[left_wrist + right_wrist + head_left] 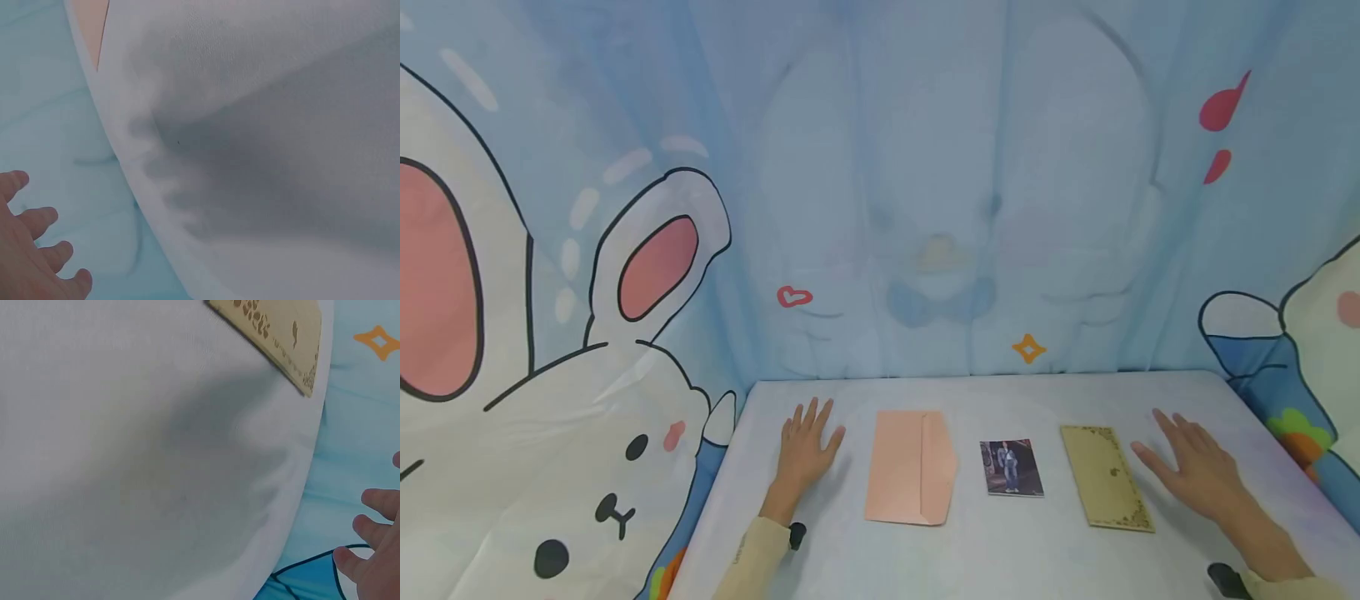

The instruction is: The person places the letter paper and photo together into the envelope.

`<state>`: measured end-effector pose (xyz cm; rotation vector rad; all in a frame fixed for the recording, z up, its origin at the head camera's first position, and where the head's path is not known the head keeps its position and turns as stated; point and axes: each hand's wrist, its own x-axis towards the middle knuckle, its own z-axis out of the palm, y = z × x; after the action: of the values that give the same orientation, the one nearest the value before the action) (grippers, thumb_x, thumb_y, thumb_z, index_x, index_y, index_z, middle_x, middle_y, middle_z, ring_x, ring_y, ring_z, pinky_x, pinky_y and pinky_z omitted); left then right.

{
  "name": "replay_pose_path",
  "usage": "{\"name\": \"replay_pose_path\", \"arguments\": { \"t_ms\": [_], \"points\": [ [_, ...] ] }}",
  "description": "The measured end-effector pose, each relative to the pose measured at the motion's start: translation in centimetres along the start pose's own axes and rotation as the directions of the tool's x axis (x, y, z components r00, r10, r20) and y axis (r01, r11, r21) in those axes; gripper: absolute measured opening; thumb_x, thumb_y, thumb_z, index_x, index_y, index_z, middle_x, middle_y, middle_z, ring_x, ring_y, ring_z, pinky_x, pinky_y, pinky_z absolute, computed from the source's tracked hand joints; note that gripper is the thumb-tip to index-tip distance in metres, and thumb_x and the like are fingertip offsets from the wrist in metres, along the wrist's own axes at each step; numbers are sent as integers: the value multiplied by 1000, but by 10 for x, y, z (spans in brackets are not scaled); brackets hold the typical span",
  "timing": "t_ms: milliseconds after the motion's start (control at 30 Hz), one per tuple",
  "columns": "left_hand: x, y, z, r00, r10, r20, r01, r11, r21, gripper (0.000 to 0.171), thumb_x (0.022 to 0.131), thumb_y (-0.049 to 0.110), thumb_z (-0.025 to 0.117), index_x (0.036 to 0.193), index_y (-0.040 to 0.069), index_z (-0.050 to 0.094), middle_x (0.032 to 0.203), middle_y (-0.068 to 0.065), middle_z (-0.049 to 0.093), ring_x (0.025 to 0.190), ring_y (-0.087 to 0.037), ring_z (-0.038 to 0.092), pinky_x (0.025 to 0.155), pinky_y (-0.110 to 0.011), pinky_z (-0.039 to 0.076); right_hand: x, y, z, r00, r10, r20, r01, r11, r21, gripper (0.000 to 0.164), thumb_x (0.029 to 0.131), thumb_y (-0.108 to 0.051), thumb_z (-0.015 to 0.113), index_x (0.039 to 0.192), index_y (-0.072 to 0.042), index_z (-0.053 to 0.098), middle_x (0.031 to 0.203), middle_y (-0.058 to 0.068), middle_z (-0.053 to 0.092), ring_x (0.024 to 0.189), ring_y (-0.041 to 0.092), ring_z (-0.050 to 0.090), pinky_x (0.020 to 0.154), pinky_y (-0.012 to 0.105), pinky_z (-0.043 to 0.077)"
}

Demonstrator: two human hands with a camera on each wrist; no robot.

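My left hand is held over the table's left side with fingers spread, holding nothing. Just right of it lies a peach envelope, its pointed flap on the right side; one corner of the envelope shows in the left wrist view. A small photo of a standing person lies in the middle. Further right is a gold card with ornate dark corner patterns. Beside that card hovers my right hand, fingers apart and nothing in it. In the right wrist view the gold card shows at the top.
A white cloth covers the table, and both hands cast shadows on it. Behind the far edge hangs a light blue curtain printed with cartoon rabbits. Dark wrist devices show at the cuffs of the pale sleeves.
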<state>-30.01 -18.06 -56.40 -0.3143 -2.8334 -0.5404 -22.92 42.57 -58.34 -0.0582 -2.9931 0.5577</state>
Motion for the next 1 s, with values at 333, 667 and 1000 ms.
{"name": "replay_pose_path", "arguments": {
  "t_ms": [333,667,1000],
  "points": [
    [1,9,10,999,23,23,-23,1000,15,66,102,56,44,156,19,38,163,-15,33,151,-44,25,119,-63,23,3,-23,7,997,-74,-19,74,997,20,87,102,-55,46,161,-5,6,156,42,14,141,65,12,101,82,16],
    [1,23,16,998,51,44,-51,999,4,68,101,57,46,156,18,38,162,-17,33,150,-45,27,119,-63,24,8,-47,23,992,-125,-34,126,991,51,85,102,-55,47,162,-8,7,159,38,14,144,62,9,102,82,14],
    [2,36,23,995,72,68,-73,997,5,71,99,60,46,155,18,38,163,-16,33,151,-43,27,120,-62,25,8,-91,32,993,-116,-19,118,989,85,88,100,-60,48,161,-8,13,158,37,19,143,60,15,106,80,14]
  ]
}}
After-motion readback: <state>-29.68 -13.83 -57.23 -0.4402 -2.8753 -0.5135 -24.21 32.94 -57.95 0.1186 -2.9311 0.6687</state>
